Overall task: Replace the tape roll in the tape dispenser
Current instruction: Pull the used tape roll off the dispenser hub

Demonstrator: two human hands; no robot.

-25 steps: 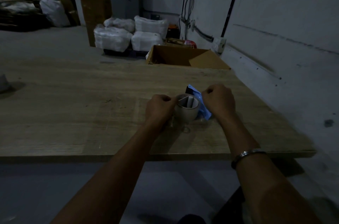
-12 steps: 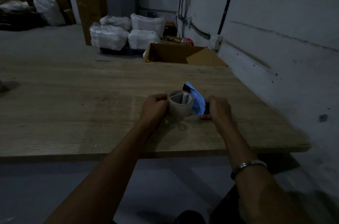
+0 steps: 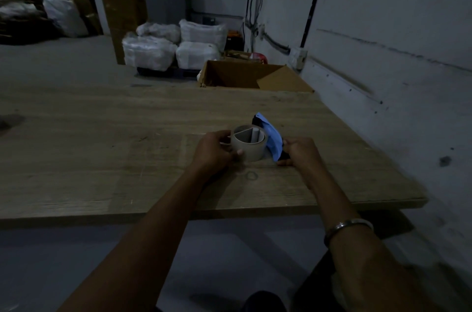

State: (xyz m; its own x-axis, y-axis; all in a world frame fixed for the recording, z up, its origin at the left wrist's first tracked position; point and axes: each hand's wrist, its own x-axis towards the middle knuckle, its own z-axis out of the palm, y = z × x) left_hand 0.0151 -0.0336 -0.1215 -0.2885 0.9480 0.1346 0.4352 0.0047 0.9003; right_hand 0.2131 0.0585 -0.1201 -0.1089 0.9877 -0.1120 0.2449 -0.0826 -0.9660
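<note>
Tape roll (image 3: 249, 147) sits on the blue dispenser (image 3: 272, 143) (fully seated? unclear); left hand (image 3: 213, 154) grips the roll, right hand (image 3: 298, 152) holds the dispenser handle; threading seems left.

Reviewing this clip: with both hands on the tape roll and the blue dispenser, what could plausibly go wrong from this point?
1. The left hand grips only the side of the tape roll while the right hand holds the dispenser by its near end; either could twist or slip.
2. The scene is dim, so seating the roll on its hub may be misjudged.
3. Fingers sit close to the dispenser's edges and might get pinched.
</note>
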